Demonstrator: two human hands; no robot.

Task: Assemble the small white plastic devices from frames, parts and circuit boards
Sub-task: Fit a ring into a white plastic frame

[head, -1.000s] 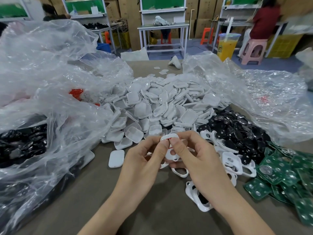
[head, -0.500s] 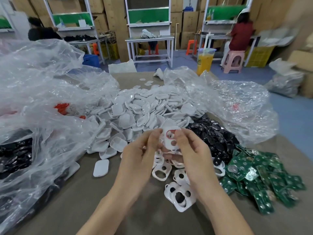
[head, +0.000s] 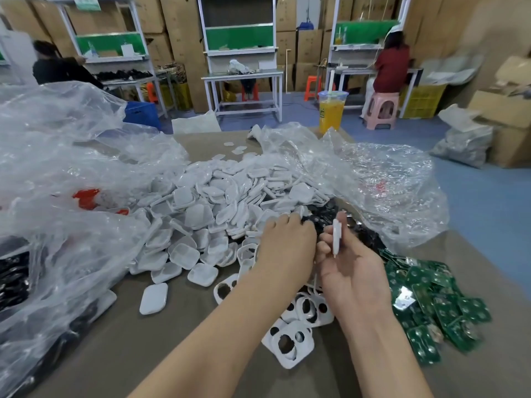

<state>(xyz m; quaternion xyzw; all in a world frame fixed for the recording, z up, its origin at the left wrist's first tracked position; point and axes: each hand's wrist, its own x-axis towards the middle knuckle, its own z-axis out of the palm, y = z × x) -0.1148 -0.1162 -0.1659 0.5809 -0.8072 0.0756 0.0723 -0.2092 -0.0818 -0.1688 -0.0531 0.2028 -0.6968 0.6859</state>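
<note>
My right hand [head: 355, 275] grips a white plastic frame [head: 336, 236], held upright and edge-on between thumb and fingers. My left hand [head: 287, 245] is stretched forward, palm down, its fingertips resting where the heap of white shells [head: 201, 214] meets the pile of black round parts [head: 370, 238]. The fingertips are hidden, so I cannot tell whether they hold anything. More white frames with holes [head: 290, 344] lie under my wrists. Green circuit boards [head: 428, 308] are heaped to the right.
Crumpled clear plastic bags rise on the left [head: 57, 182] and behind right [head: 385, 188]. The left bag holds more black parts [head: 13, 280]. One white shell [head: 153, 298] lies apart. A cup of orange drink [head: 332, 110] stands at the table's far edge.
Both hands held the frame together before. My left hand has let go and moved forward to the piles; my right hand keeps the frame, now turned edge-on. The view has tilted upward.
</note>
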